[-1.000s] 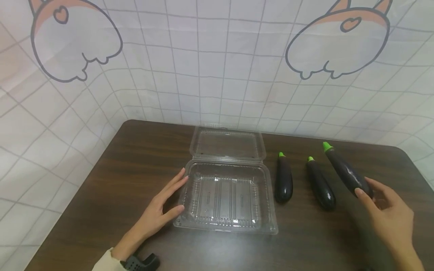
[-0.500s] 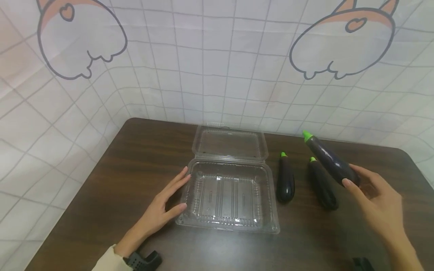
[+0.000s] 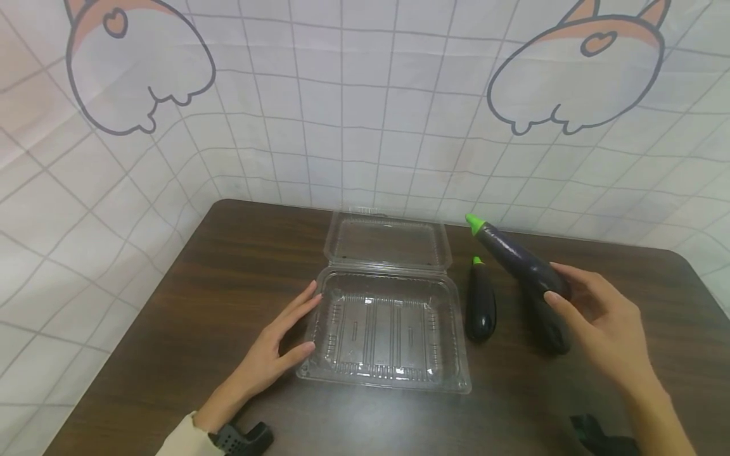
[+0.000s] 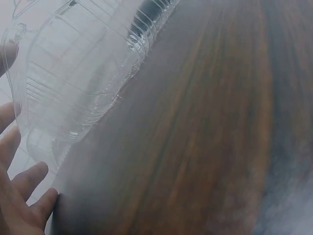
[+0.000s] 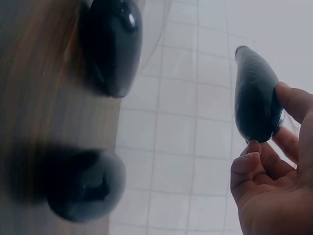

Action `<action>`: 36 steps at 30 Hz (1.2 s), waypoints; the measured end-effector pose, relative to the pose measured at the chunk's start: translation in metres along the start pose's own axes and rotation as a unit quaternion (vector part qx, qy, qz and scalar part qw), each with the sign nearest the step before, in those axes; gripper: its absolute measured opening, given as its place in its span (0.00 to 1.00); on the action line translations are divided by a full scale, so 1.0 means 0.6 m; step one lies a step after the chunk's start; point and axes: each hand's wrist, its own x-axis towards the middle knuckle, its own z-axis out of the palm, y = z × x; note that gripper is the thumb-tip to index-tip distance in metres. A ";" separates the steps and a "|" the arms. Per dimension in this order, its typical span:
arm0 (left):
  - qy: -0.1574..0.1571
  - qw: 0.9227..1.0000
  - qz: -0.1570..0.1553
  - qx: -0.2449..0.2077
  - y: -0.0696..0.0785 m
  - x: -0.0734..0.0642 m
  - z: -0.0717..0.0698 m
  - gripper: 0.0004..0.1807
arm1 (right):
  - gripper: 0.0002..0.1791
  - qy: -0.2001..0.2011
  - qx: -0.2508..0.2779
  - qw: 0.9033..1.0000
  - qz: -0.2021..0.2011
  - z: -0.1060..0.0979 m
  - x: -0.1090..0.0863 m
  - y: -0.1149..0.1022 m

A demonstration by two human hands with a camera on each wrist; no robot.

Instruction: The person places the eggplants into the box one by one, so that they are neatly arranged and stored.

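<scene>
My right hand [image 3: 604, 323] grips a dark purple eggplant [image 3: 516, 256] by its thick end, its green stem pointing to the back left. In the right wrist view the held eggplant [image 5: 257, 95] is raised off the table, thumb on one side and fingers on the other. Below it in the head view lies a second eggplant [image 3: 550, 326], partly hidden; a third eggplant [image 3: 481, 304] lies to its left. Straight fingers of my left hand [image 3: 274, 348] touch the left rim of a clear plastic clamshell box [image 3: 384, 335], whose lid [image 3: 389, 240] is folded back flat.
The dark wood table [image 3: 228, 272] carries everything. Behind it hangs a white gridded cloth [image 3: 353, 114] with cartoon prints, reaching down to the table's back edge. Black straps [image 3: 245, 438] sit at my wrists.
My right hand has carried the eggplant leftward, from right of the other two to over the middle one. The left hand stays at the box's rim.
</scene>
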 end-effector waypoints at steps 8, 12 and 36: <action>0.004 1.000 0.006 -0.002 0.007 0.001 -0.001 0.37 | 0.29 -0.011 -0.004 0.998 -0.056 0.026 0.013 -0.016; 0.002 1.000 0.010 -0.015 0.032 0.005 -0.004 0.35 | 0.29 -0.018 -0.008 0.996 -0.083 0.039 0.020 -0.022; 0.005 1.000 0.006 -0.004 0.010 0.003 -0.001 0.37 | 0.33 -0.071 0.057 0.982 -0.165 0.104 0.044 -0.061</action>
